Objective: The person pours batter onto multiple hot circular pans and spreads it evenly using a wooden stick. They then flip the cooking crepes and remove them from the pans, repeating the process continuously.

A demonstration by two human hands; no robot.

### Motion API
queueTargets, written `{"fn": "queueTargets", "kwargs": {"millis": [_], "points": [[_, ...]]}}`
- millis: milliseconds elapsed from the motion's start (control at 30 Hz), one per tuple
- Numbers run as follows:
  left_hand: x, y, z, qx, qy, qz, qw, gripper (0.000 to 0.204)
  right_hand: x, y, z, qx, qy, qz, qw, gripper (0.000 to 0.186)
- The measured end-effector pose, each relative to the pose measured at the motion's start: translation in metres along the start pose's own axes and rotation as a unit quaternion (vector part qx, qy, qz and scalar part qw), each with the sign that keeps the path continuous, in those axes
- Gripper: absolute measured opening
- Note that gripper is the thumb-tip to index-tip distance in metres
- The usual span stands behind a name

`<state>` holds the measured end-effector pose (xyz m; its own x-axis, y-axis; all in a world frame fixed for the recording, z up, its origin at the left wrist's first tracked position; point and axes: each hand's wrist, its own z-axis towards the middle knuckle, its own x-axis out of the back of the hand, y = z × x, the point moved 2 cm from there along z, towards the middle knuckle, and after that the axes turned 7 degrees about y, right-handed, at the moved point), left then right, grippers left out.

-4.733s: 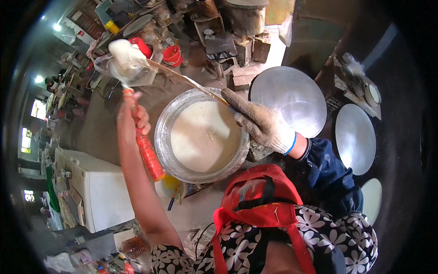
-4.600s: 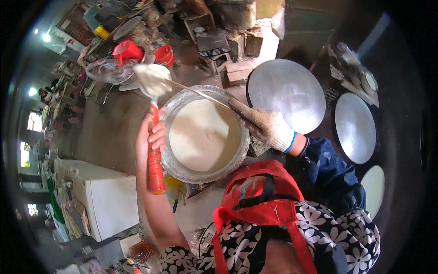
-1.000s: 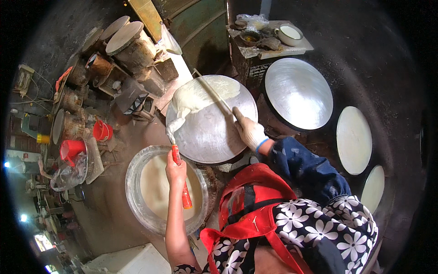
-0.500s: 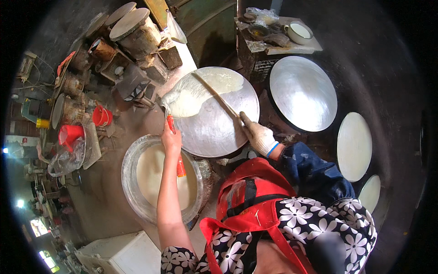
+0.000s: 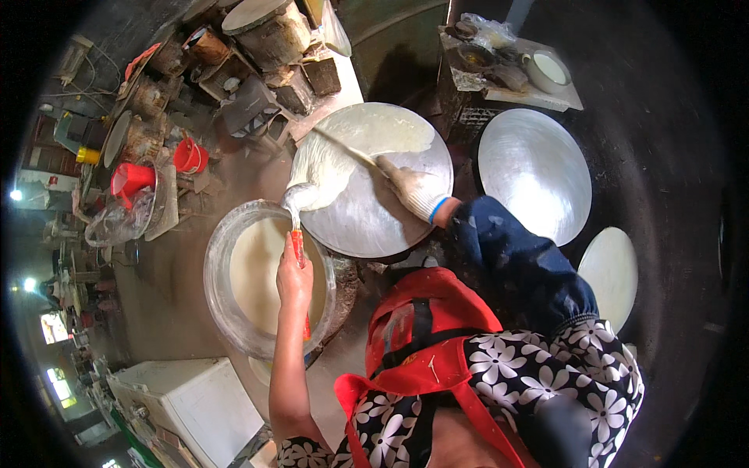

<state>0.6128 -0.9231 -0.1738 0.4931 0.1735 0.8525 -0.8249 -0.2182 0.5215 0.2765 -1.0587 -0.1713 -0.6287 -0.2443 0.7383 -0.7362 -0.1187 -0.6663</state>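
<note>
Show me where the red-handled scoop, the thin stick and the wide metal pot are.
Red-handled scoop [image 5: 298,246]: head view, upper part of the handle.
Thin stick [image 5: 343,146]: head view, along its shaft.
Wide metal pot [image 5: 218,269]: head view, left wall.

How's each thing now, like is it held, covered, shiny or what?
Left hand: closed around the ladle
Ladle: held, its head at the near plate's left edge
Gloved right hand: gripping the stick
Stick: held across the near plate
Near plate: partly coated with pale batter
Big pot: uncovered, batter inside
Middle plate: shiny
</note>
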Motion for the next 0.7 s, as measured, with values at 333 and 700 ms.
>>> {"fn": "queueTargets", "kwargs": {"millis": [333,700], "points": [[0.034,0.038,-0.103,0.073,-0.073,-0.096,0.99,0.07,0.067,0.028,-0.051,0.201,-0.104,-0.106,0.968,0.043],[0.033,0.062,-0.126,0.187,-0.185,-0.175,0.949,0.067,0.071,0.049,-0.061,0.279,-0.12,-0.136,0.943,0.064]]}}
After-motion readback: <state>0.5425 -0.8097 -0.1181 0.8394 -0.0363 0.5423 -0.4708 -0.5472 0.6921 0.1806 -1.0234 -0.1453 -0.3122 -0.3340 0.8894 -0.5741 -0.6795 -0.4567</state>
